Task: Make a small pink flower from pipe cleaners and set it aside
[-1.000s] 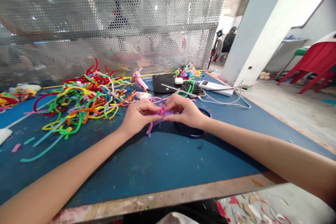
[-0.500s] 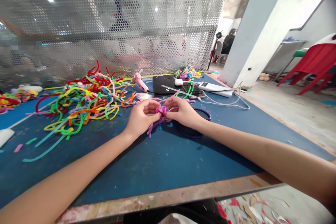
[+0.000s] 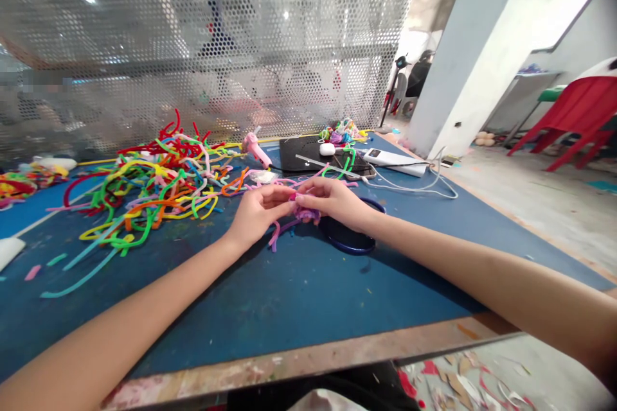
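Observation:
Between my two hands is a small twisted piece of pink and purple pipe cleaner point(image 3: 308, 214). My left hand point(image 3: 253, 213) pinches its left side between thumb and fingers. From the right, my right hand point(image 3: 338, 203) grips it with the thumb on top; the fingertips behind are partly hidden. Purple and pink pipe cleaner ends point(image 3: 274, 237) hang below my left fingers, close to the blue tabletop. Under my right hand lies a dark blue ring point(image 3: 355, 251), partly covered by the hand and wrist.
A tangled pile of colourful pipe cleaners point(image 3: 159, 183) spreads on the left. Behind my hands are a pink glue gun point(image 3: 257, 151), a black mat point(image 3: 294, 158) and a white device point(image 3: 395, 161) with a looping cable. A perforated metal screen point(image 3: 193, 64) stands along the back.
The pink and purple piece has turned in my fingers, showing more purple and hanging lower. My right thumb has moved up and left over it.

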A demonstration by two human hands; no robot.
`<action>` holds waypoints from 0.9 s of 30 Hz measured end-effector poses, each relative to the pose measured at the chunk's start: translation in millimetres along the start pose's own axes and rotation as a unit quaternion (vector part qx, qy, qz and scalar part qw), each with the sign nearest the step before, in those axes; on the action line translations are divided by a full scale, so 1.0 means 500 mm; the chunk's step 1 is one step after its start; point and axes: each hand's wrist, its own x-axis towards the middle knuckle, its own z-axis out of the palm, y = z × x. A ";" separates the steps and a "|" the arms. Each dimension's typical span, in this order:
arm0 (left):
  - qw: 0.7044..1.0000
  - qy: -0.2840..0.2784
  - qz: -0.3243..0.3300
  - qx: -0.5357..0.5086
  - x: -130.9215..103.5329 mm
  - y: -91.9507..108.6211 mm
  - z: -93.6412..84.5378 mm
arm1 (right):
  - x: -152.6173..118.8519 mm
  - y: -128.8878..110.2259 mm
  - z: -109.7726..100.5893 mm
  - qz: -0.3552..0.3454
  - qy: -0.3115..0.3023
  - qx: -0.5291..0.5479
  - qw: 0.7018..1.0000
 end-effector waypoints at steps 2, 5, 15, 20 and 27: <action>1.000 -0.001 -0.002 -0.008 -0.002 0.001 0.002 | 0.000 0.001 0.000 0.013 0.011 0.025 1.000; 1.000 -0.009 -0.018 -0.021 -0.005 0.001 0.005 | -0.001 0.002 0.003 -0.005 0.024 0.024 0.999; 0.994 -0.049 0.090 0.037 -0.011 0.014 0.007 | 0.000 -0.009 0.009 0.039 0.032 0.161 0.986; 0.965 -0.060 0.207 0.152 -0.016 0.020 0.000 | 0.000 -0.007 0.004 0.078 -0.024 0.186 0.979; 0.962 0.022 0.217 0.162 -0.003 0.003 -0.012 | 0.004 -0.006 -0.002 0.031 0.029 0.201 0.979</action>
